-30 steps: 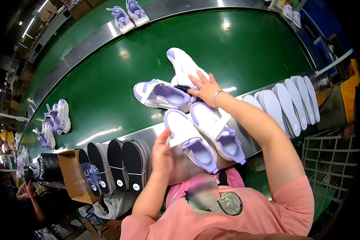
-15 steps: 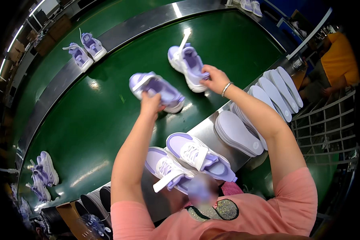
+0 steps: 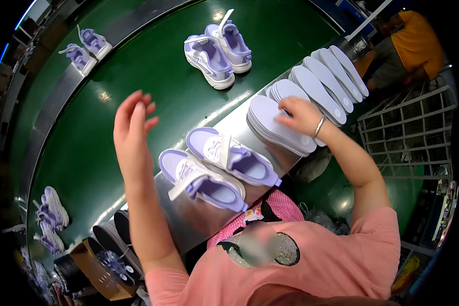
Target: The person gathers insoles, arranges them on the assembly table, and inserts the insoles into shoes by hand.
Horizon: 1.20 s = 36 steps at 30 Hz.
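My left hand (image 3: 131, 122) is raised over the green belt, its fingers apart and nothing in them. My right hand (image 3: 302, 118) hangs at the nearest stack of pale grey insoles (image 3: 264, 115), thumb and fingers apart; whether it touches the insoles I cannot tell. Between my arms, a lilac and white sneaker (image 3: 181, 166) and its mate (image 3: 204, 143) lie side by side on the metal ledge, toes pointing away from me, straps loose. Farther off on the belt, another lilac sneaker (image 3: 201, 61) and its mate (image 3: 239, 46) stand upright, close together.
More insole stacks (image 3: 313, 84) line the ledge to the right, near a wire rack (image 3: 408, 132) and a person in orange (image 3: 418, 43). Sneakers (image 3: 81, 55) stand on the belt's far rim, others (image 3: 51, 214) at far left. A cardboard box (image 3: 89, 265) is at lower left.
Both hands have let go of the pair on the belt, which now stands together. My left hand has moved left, my right hand back to the insoles. The whole view has shifted.
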Motion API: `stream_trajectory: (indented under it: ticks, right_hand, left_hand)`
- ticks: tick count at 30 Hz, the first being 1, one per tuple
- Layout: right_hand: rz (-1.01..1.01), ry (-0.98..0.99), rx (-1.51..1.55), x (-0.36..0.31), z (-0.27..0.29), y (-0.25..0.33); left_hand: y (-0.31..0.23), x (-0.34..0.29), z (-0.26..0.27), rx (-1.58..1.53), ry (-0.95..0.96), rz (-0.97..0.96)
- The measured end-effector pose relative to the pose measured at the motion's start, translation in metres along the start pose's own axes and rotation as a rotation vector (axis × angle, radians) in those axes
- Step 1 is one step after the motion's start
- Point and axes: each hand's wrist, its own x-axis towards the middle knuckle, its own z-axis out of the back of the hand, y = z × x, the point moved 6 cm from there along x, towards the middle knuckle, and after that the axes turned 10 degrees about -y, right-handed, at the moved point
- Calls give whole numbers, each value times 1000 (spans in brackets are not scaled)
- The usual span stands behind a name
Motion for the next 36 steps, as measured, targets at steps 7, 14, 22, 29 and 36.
stream_trajectory:
  ticks: [7,14,22,29,36]
  right_hand:
    - [68,-164,-409,-31,-42,3]
    - [47,-343,-109,-31,-10,-15]
    - [677,-163,124,-106,27,126]
    - [950,152,-563,-119,-83,175]
    - [617,118,-325,-108,-106,157]
  left_hand:
    - [53,-178,67,130,-215,9]
    - [100,-168,64,359,-232,66]
    - [74,-130,39,326,-148,-19]
    - [100,-130,38,197,-181,66]
    - [102,-127,33,309,-174,11]
